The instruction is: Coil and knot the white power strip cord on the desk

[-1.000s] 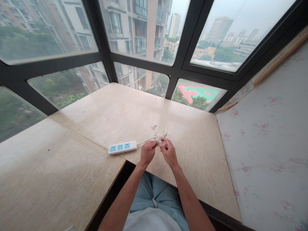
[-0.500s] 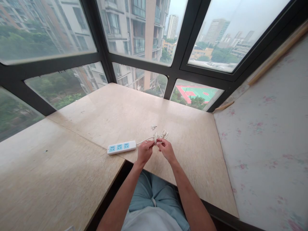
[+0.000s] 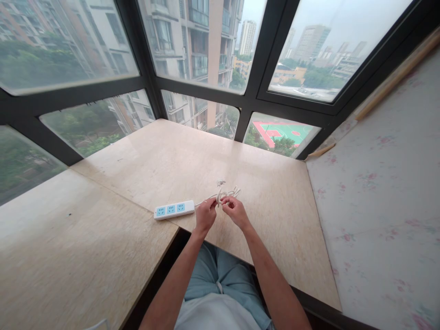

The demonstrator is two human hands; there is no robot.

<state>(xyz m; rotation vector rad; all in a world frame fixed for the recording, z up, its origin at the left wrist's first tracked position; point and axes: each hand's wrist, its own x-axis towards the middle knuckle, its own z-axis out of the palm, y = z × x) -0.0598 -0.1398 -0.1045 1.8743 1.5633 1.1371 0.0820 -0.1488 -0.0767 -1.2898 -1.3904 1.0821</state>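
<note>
Right up close, pale blue trousers [image 3: 233,270] and a whitish top [image 3: 220,316] at the near edge of the stone-look ledge [image 3: 282,183]; two bare forearms reach in over that edge, and here come the hands; the left hand [image 3: 206,216] has thumb and fingers closed on a bunched loop of white cord [image 3: 218,198], held just in from the near edge; facing it, the right hand [image 3: 236,213], fingers curled and narrow, tips right beside the bunch, though whether they grip any of it I cannot tell; off to the left, the power strip [image 3: 174,210], lying flat by the inner corner where the near edge steps, three blue socket panels facing up; from its right end the cord runs toward the left hand; more loops just beyond the right hand's fingers; past the bunch, farther toward the far edge, a small pale plug [image 3: 220,182], too tiny to make out in detail; at the ledge's right edge, a floral wall [image 3: 378,206]; along the far edge, the dark window frame [image 3: 202,89]; and through the glass, a green-and-red sports court [image 3: 285,131], with tall buildings [image 3: 311,43] farthest of all.
</note>
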